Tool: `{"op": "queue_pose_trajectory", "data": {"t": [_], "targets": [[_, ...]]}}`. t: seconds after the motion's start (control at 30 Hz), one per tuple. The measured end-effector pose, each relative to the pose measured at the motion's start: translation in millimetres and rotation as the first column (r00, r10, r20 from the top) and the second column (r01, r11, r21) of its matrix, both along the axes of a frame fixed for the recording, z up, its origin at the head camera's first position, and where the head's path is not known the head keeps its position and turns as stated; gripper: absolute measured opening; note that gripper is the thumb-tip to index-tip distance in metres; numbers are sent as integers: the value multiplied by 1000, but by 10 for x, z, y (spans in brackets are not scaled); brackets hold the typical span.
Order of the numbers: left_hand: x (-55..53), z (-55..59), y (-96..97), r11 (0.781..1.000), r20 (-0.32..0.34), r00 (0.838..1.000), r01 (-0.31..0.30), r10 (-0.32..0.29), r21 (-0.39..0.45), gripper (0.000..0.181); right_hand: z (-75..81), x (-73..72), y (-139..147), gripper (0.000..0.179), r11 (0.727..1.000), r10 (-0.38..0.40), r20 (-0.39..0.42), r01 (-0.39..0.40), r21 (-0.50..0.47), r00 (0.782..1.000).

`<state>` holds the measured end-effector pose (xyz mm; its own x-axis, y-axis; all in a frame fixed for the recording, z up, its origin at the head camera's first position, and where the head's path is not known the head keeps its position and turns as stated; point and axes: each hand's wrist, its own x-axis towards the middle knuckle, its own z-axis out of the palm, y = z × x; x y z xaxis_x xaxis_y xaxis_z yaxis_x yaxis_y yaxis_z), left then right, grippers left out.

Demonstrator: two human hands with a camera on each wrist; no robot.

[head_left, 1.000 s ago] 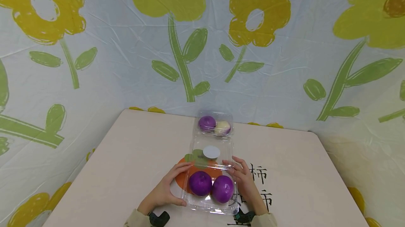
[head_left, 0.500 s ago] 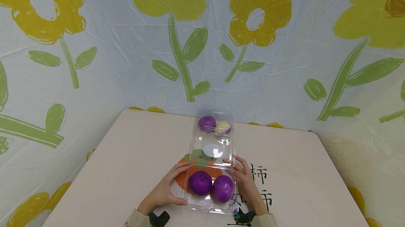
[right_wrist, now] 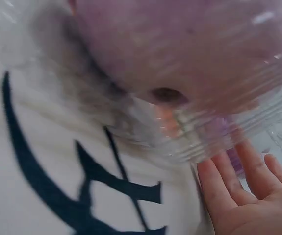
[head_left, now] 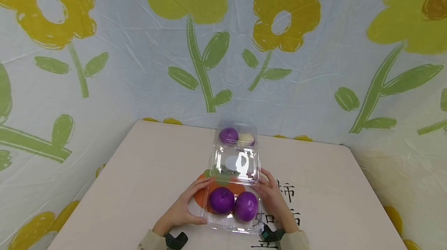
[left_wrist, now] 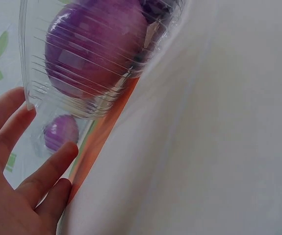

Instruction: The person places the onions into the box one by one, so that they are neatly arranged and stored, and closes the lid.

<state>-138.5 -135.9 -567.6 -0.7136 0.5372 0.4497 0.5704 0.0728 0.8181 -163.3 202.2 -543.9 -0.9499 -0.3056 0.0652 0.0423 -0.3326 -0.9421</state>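
Note:
A clear plastic clamshell box [head_left: 232,226] lies on the table, its tray nearest me and its lid [head_left: 216,157] folded out away from me. Inside the tray sit two glossy, round purple fruits or vegetables; I point at the left one [head_left: 221,200] and the right one [head_left: 246,206]. My left hand [head_left: 183,207] spans the tray's left side, thumb near the front corner; in the left wrist view its extended fingertips [left_wrist: 31,111] meet the rim. My right hand [head_left: 273,195] is by the tray's right back corner, fingertips partly behind the lid's edge. Its fingers look straight in the right wrist view.
Behind the lid stands another clear box [head_left: 223,125] holding a purple round piece [head_left: 228,135] and a pale-and-purple piece [head_left: 246,139]. The pale table [head_left: 167,149] bears an orange persimmon print and black characters. Flower-printed cloth [head_left: 139,68] hangs behind.
The lid has tilted slightly, its glare growing and shifting, and the right hand has moved a little forward with it. The tray has shifted slightly. The left hand stays almost still.

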Motion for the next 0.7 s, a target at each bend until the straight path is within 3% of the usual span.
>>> {"op": "queue_pose_trajectory", "data": {"t": [0.13, 0.3, 0.47, 0.7], "targets": [[-1, -18, 2, 1000, -6, 1000, 2, -2, 0, 101, 114, -61, 43, 56, 999, 49, -18, -49, 20, 999], [-3, -25, 14, 1000, -6, 1000, 5, -5, 7, 100, 282, -161, 115, 47, 993, 85, -113, -74, 94, 990], [-4, -29, 19, 1000, -24, 1000, 13, -13, 17, 100, 497, -220, 160, 49, 989, 91, -218, -63, 133, 972], [-6, 14, 5, 1000, -5, 1000, 5, -5, 8, 101, 761, -203, 143, 49, 987, 43, -255, -2, 160, 966]]}}
